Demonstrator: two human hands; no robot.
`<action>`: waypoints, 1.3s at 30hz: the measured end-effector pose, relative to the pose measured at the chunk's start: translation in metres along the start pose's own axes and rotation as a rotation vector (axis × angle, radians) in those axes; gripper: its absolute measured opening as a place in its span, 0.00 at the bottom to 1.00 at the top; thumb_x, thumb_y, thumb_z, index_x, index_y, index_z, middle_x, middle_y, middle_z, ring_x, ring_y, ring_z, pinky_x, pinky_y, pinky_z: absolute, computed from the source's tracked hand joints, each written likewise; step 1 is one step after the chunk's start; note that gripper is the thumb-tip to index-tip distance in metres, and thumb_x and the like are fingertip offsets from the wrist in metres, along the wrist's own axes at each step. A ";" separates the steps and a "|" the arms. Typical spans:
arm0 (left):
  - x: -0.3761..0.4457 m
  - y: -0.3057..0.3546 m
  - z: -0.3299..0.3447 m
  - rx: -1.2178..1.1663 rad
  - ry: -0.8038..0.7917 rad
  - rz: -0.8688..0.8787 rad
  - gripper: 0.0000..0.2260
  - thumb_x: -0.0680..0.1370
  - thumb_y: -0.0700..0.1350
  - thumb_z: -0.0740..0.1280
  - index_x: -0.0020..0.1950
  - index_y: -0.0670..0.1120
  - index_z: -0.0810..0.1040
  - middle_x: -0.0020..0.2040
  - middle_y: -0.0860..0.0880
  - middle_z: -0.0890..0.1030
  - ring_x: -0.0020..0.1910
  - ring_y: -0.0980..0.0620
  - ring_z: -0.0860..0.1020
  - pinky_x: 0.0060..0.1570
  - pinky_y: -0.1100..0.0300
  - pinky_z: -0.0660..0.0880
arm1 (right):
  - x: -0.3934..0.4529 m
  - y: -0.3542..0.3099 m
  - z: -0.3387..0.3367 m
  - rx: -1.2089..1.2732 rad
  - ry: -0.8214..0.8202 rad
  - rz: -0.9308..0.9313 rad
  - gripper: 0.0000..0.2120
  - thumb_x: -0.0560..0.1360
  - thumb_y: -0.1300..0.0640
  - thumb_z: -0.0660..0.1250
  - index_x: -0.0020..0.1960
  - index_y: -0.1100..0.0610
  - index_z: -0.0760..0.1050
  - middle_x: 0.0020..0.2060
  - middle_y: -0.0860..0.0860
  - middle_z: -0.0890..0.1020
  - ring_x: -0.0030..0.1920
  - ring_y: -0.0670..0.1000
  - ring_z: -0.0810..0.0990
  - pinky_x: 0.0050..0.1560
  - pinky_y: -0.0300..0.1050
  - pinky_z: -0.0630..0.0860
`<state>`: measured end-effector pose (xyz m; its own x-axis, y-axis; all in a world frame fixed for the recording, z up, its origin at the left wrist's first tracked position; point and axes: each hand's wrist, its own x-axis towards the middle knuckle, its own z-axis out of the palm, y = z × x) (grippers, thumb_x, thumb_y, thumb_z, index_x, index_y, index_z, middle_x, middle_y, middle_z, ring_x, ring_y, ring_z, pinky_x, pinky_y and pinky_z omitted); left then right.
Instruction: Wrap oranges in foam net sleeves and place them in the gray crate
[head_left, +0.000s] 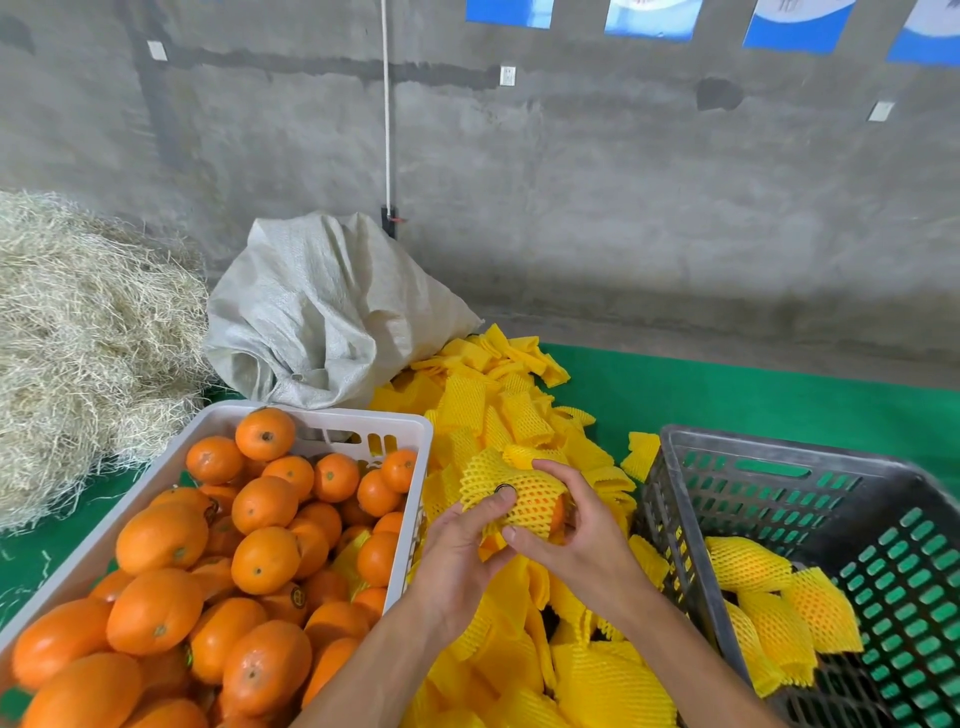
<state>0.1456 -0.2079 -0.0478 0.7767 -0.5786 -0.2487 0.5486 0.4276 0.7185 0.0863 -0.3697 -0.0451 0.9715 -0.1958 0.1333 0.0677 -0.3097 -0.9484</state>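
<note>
Wrapping step in progress: I am gripping orange (557, 515) with both hands at frame centre, left hand (460, 551) and right hand (576, 535) clamped on foam net sleeve (524, 493), pulling it over. Next, judging: finishing cover, moving right into gray crate (691, 441).

No text, number or brand can be read anywhere in the frame. Along the top right edge, four blue-and-white posters (649, 18) hang on the concrete wall (571, 182); faint marks show on them, but they are cut off by the frame and too blurred to make out. In the white crate (410, 426) at lower left, a few oranges (297, 597) carry small round dark stickers, and their print is too small to read. A small dark ring mark shows on the yellow foam net sleeve (530, 499) at centre frame; it holds no legible characters.
</note>
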 end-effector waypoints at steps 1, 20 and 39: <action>0.000 0.000 0.000 -0.009 0.015 -0.010 0.34 0.72 0.47 0.80 0.74 0.40 0.73 0.69 0.41 0.79 0.70 0.44 0.77 0.63 0.44 0.79 | 0.000 0.001 0.000 -0.009 -0.006 -0.004 0.39 0.68 0.39 0.80 0.74 0.36 0.66 0.64 0.39 0.79 0.62 0.45 0.81 0.58 0.48 0.82; 0.003 -0.006 0.003 -0.029 0.152 0.095 0.11 0.83 0.54 0.66 0.56 0.53 0.87 0.53 0.56 0.87 0.51 0.57 0.85 0.55 0.42 0.83 | 0.007 0.002 0.003 0.147 0.210 -0.005 0.14 0.74 0.50 0.75 0.49 0.60 0.78 0.63 0.40 0.81 0.60 0.47 0.83 0.55 0.45 0.82; 0.004 -0.013 0.006 0.540 0.221 0.295 0.06 0.76 0.37 0.73 0.52 0.43 0.85 0.47 0.42 0.85 0.44 0.49 0.79 0.47 0.57 0.77 | 0.004 -0.001 -0.003 0.088 0.207 -0.022 0.14 0.81 0.42 0.64 0.55 0.53 0.71 0.34 0.54 0.72 0.32 0.50 0.65 0.30 0.43 0.64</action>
<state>0.1396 -0.2203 -0.0546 0.9479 -0.3090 -0.0774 0.1146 0.1042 0.9879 0.0896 -0.3732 -0.0429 0.9027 -0.3797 0.2022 0.1170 -0.2355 -0.9648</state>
